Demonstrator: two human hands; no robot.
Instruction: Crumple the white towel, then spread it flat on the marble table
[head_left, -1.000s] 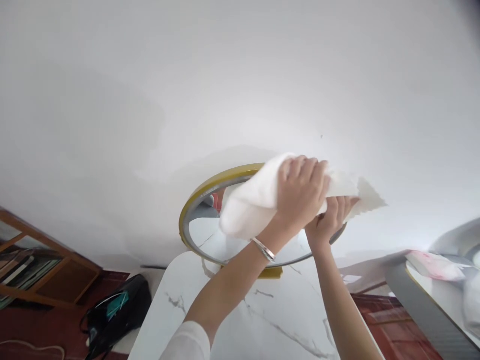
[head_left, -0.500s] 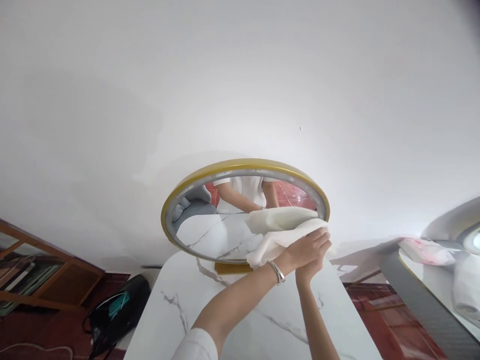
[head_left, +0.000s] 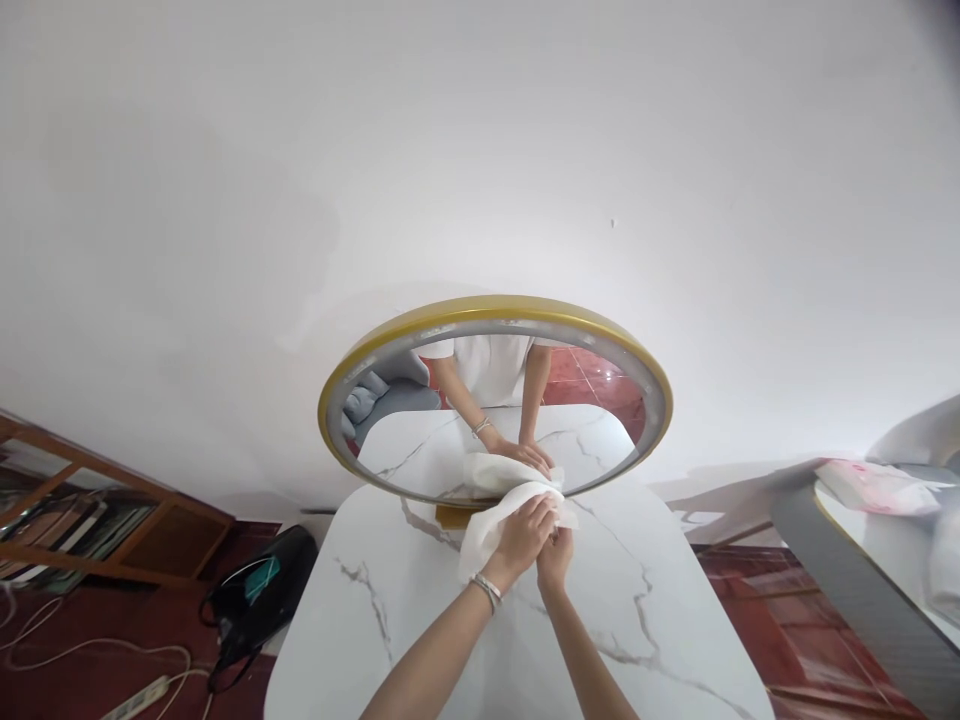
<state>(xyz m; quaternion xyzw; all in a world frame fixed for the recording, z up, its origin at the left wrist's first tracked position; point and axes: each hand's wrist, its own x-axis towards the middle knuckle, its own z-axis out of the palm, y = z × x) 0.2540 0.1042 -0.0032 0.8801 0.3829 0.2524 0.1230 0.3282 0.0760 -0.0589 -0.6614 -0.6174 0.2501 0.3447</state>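
A round gold-framed mirror stands on a white marble-patterned table against the wall. At the mirror's lower edge, my left hand, with a bracelet at its wrist, has its fingers closed over a white cloth. Close beside it on the right, my right hand has its fingers curled around the cloth's right part. The cloth is bunched and touches the lower rim. Both arms and the cloth are reflected in the glass.
On the left are a wooden shelf with books, a black bag and a power strip on the red floor. A second table at the right bears a pink-and-white packet.
Both hands and the cloth have moved left and down, from the mirror's right edge to the lower middle of its rim. The view has shifted slightly.
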